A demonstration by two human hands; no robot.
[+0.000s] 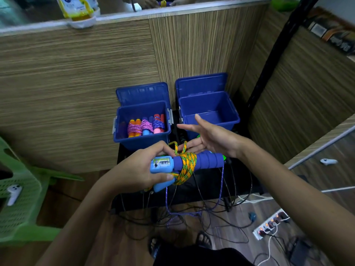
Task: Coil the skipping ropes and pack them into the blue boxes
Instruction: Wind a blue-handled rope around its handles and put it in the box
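Orange-green rope (187,166) sits wound around the blue handles (199,162), held up in front of the two boxes. My left hand (142,169) grips the counter end, thumb pinning a loop. My right hand (209,139) hovers just behind, fingers spread, holding nothing. The left box (142,139) holds three coiled ropes (146,126); the right box (211,110) stands beside it, lid up.

1. You are working in dim, even indoor light with a cool cast; no hard shadows fall around your left hand (143,166).
2. Beyond your right hand (213,138), the wood panels (76,77) bow from wide-angle distortion.
3. Far above both hands, the counter edge (123,15) smears into blur.
4. Below your right hand, power strip (269,226) lamps glow orange.
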